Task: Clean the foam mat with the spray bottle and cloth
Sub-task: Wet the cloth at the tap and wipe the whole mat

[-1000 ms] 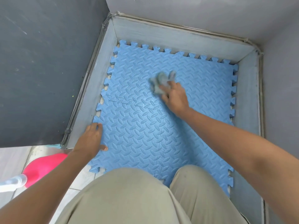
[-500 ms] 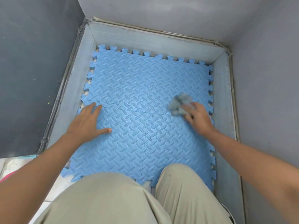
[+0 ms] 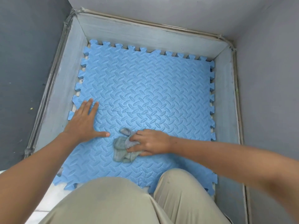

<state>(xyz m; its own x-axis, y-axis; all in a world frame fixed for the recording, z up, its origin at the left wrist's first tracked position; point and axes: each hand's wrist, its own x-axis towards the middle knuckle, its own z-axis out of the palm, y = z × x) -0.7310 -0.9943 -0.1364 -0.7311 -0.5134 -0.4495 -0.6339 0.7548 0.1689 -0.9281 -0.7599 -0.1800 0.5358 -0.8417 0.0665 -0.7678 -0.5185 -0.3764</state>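
- Two hands are down on the foam mat (image 3: 145, 81), a blue sheet of interlocked tiles that fills most of the frame inside a grey raised border (image 3: 64, 88).
- The cloth (image 3: 122, 149) is a crumpled grey-green rag lying on the mat at lower centre. Its long axis runs roughly top to bottom of the frame, and a loose end pokes up toward the middle.
- The right hand (image 3: 150, 142) reaches in from the right edge. Its fingers are bent over the cloth's right side and bunch a fold beneath them, so most of the rag lies left of the fingertips and would lead a stroke toward the left.
- The left hand (image 3: 84, 123) lies flat at left centre, fingers straight and close together, pointing up the frame. Its thumb is splayed out to the right, and the thumb tip sits just beside the cloth's upper end without touching it.
- That thumb is probably the one thing in the way of a leftward wipe. Toward the top and the right of the frame the mat lies open.
- Beige trousers (image 3: 113, 199) cover the mat's lower edge, so that strip looks unreachable unless the knees shift.
- No spray bottle is in view.
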